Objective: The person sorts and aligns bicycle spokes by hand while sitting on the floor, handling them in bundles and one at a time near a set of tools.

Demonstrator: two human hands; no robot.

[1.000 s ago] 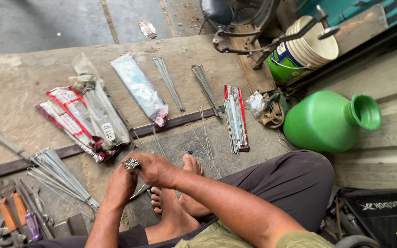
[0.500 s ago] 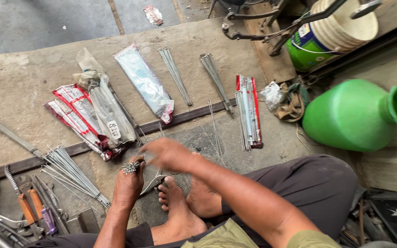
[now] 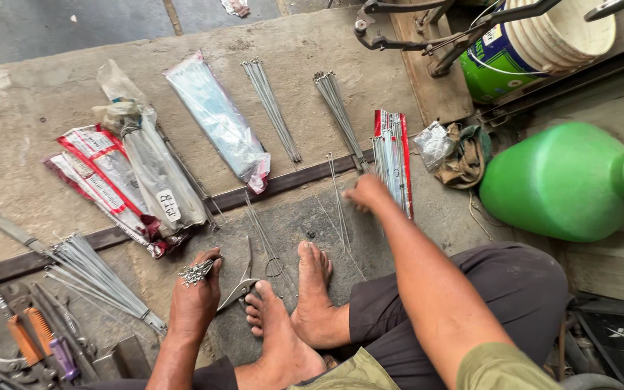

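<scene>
My left hand (image 3: 195, 297) is closed around a small bunch of short metal spoke ends (image 3: 196, 272) held upright near my knee. My right hand (image 3: 366, 192) reaches forward across the floor. Its fingers touch loose thin spokes (image 3: 337, 195) lying beside a red-wrapped spoke bundle (image 3: 393, 160); whether it grips one I cannot tell. Pliers (image 3: 240, 285) lie on the floor between my left hand and my bare feet (image 3: 294, 303).
Spoke bundles (image 3: 271, 107) and plastic-wrapped packets (image 3: 218, 119) lie spread on the concrete floor. A green jug (image 3: 565, 180) lies at the right, with a white and green bucket (image 3: 536, 43) behind it. Hand tools (image 3: 30, 339) and more spokes (image 3: 95, 278) sit at the lower left.
My right hand has left my left hand and stretched forward to the loose spokes near the red bundle. The left hand keeps holding its small bunch. The view has shifted closer.
</scene>
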